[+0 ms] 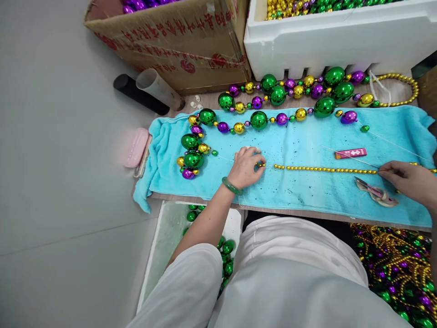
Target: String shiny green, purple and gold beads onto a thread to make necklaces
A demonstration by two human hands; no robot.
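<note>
A blue towel (300,141) lies under both my hands. My left hand (244,166), with a green bangle on its wrist, has thumb and forefinger closed on a few small gold beads at the left of a string. To its right, a straight strand of small gold beads (317,169) runs to my right hand (406,177). That hand pinches a long, thin needle-like piece (351,157) pointing up and left. Large green, purple and gold beads (258,120) form a winding string beyond my hands. Thread snips (377,192) lie just below my right hand.
A small red packet (351,153) lies on the towel. Behind stand a cardboard box (177,50) and a white foam box (337,41) of beads. Black and clear tubes (141,93) and a pink case (136,147) are left. Finished-looking bead strands (396,264) pile at lower right.
</note>
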